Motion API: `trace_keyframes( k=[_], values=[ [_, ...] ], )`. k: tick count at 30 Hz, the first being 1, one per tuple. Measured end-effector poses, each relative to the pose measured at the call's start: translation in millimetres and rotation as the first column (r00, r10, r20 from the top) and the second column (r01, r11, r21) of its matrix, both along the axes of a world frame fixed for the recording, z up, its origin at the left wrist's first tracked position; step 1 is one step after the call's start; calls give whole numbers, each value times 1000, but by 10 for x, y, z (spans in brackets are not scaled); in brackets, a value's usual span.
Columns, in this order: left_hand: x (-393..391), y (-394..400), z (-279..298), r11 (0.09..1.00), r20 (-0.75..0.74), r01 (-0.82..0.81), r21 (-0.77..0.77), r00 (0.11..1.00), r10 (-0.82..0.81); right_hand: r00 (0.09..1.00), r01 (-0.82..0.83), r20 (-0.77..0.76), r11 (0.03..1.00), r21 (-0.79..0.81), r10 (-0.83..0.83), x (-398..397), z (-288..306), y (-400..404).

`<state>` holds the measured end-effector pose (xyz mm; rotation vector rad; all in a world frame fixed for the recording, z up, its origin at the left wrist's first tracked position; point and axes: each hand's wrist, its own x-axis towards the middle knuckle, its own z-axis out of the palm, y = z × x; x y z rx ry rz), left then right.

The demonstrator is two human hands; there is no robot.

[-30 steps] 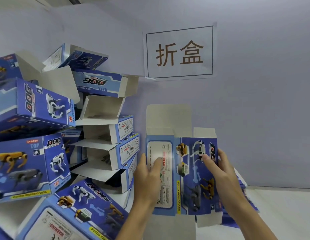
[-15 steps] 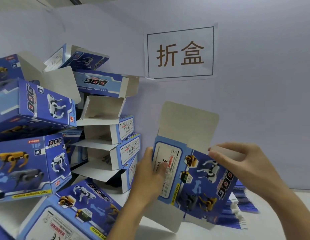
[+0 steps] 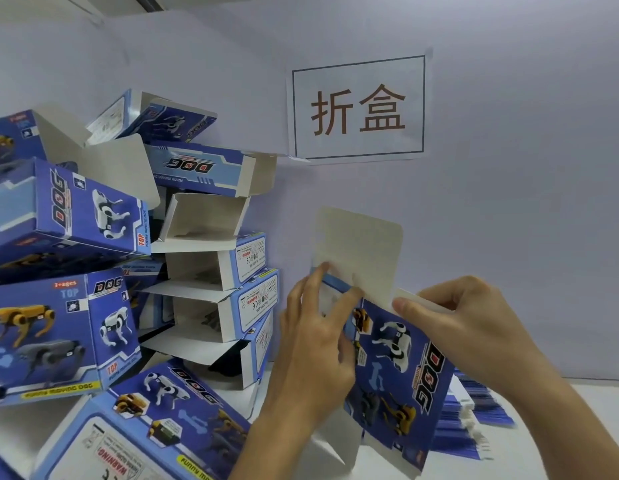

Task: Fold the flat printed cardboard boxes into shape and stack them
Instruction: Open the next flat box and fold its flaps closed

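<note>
Box (image 3: 398,368) held upright between both hands at five o'clock of the sign (image 3: 358,107), long axis vertical, left hand (image 3: 315,351) curled round its left edge, right hand (image 3: 464,327) pinching the top corner, white flap (image 3: 361,254) rising at twelve o'clock from the fingertips.

Left hand (image 3: 315,344) raised, fingers extended upward, thumb apparently pressed against the box (image 3: 394,368). Right hand (image 3: 464,327) opposite, fingers curled, pinching its top edge. Both forearms angled inward.
</note>
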<state>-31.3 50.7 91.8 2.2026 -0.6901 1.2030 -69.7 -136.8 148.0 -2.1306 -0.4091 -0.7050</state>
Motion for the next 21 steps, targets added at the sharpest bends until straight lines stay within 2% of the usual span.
trace_keyframes(
  k=[5,8,12,17,19,21],
  values=[
    [-99,-21,79,987,11,89,-136,996,-88,988,152,12,987,52,-152,65,-48,3],
    [-135,-61,68,975,-18,158,-155,987,-162,969,237,31,961,144,-244,107,-92,13],
    [-117,-54,81,977,-44,169,-131,983,-176,963,256,32,942,217,-269,133,-113,21],
    [-80,-25,99,984,2,125,-126,992,-126,974,212,18,928,306,-228,144,-139,53],
    [-65,-5,105,983,13,115,-145,993,-115,994,94,14,937,335,-105,120,-124,64],
    [-66,38,130,971,-17,114,-210,993,-120,996,-81,2,940,330,85,103,-113,58]
  ],
)
